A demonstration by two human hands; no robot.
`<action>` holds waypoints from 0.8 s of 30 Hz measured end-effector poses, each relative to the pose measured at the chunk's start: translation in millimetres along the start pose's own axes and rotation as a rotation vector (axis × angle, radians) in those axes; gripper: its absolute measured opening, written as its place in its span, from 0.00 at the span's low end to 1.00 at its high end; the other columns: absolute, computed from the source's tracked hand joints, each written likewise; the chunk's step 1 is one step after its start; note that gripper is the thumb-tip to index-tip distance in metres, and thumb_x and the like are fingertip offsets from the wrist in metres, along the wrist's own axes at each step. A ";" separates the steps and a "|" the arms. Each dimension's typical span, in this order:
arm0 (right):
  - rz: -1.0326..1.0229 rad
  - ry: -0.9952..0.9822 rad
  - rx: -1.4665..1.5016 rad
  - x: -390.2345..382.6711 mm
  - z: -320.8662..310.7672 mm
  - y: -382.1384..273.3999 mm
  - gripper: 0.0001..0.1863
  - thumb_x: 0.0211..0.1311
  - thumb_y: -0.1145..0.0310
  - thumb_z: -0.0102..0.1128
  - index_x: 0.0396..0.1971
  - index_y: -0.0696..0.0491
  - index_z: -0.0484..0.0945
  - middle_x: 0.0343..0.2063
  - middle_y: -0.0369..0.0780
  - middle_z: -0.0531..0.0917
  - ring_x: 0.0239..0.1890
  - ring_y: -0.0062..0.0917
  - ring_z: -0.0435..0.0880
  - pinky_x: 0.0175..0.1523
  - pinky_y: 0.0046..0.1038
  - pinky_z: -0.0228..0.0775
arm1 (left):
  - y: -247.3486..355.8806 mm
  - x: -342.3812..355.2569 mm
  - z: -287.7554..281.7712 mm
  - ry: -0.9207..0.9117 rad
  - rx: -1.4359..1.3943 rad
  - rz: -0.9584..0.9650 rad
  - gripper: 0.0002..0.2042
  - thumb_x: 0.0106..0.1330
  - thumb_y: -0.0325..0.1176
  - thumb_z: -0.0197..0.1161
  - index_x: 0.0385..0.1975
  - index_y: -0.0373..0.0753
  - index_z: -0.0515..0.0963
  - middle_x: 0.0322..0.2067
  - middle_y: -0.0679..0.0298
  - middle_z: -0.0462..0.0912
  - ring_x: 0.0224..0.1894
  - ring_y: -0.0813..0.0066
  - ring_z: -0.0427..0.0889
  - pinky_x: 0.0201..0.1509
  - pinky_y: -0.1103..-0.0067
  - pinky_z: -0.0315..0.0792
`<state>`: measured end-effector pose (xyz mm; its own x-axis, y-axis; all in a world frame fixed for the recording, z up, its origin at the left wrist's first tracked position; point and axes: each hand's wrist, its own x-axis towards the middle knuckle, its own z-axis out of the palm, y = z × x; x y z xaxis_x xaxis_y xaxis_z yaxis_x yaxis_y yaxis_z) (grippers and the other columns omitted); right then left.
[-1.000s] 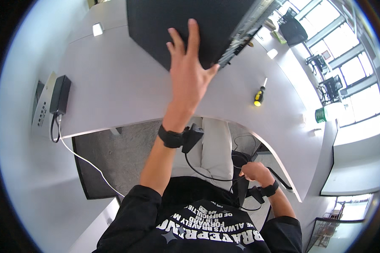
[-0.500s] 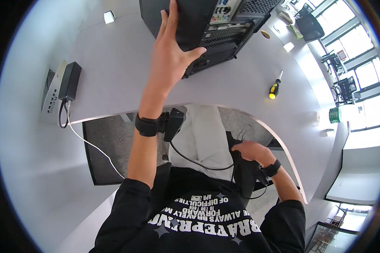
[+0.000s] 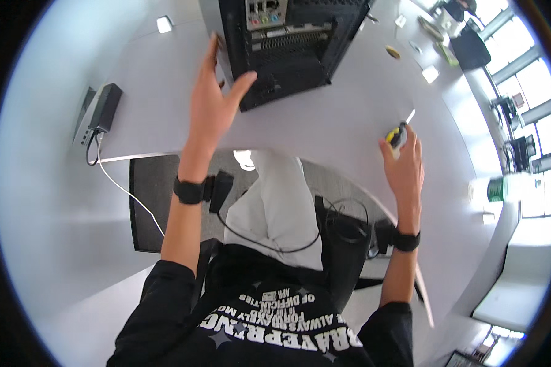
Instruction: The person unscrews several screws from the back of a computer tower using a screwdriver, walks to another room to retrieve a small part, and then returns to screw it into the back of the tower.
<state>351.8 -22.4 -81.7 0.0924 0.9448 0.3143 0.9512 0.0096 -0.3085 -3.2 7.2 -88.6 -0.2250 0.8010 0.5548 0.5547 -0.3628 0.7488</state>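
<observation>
Right fingers now up over desk — apart around yellow-black screwdriver — left fingers spread at black computer case

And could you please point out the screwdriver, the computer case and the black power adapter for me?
Screwdriver [image 3: 395, 135]: head view, on its handle.
Computer case [image 3: 288, 60]: head view, on its rear face.
Black power adapter [image 3: 107, 107]: head view, middle of its body.

Pale wall left; bright windows, dark chairs right; grey desk.
</observation>
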 end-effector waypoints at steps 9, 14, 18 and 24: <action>0.193 -0.158 -0.073 15.8 22.0 1.7 0.32 0.64 0.53 0.59 0.65 0.47 0.64 0.49 0.48 0.72 0.43 0.45 0.83 0.44 0.43 0.77 | -13.0 -46.5 7.3 -0.132 0.147 -0.292 0.40 0.67 0.47 0.62 0.71 0.29 0.51 0.68 0.41 0.61 0.70 0.49 0.62 0.71 0.66 0.60; 0.155 -0.096 0.060 16.9 20.7 1.0 0.22 0.63 0.62 0.57 0.57 0.49 0.70 0.45 0.47 0.73 0.42 0.43 0.82 0.44 0.42 0.75 | -17.8 -42.0 14.5 -0.133 0.182 -0.252 0.39 0.67 0.43 0.62 0.73 0.36 0.50 0.64 0.46 0.70 0.65 0.49 0.70 0.66 0.67 0.66; 0.089 0.010 0.298 0.3 -0.4 -16.3 0.19 0.59 0.74 0.52 0.52 0.51 0.74 0.41 0.46 0.77 0.39 0.38 0.81 0.45 0.38 0.73 | -16.6 -37.9 14.0 -0.185 0.125 -0.313 0.38 0.69 0.41 0.60 0.74 0.37 0.48 0.62 0.47 0.72 0.61 0.52 0.75 0.63 0.69 0.69; -0.048 0.018 0.620 -32.8 -28.5 -40.9 0.19 0.52 0.80 0.51 0.46 0.56 0.79 0.36 0.43 0.81 0.33 0.29 0.78 0.42 0.28 0.70 | -23.4 -32.6 15.8 -0.218 0.023 -0.348 0.38 0.70 0.41 0.59 0.74 0.38 0.46 0.59 0.47 0.76 0.58 0.55 0.79 0.61 0.72 0.70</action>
<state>318.2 -63.1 -53.8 0.0640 0.9329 0.3544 0.6069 0.2455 -0.7559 3.8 -3.0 -129.9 -0.2287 0.9570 0.1783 0.4939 -0.0438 0.8684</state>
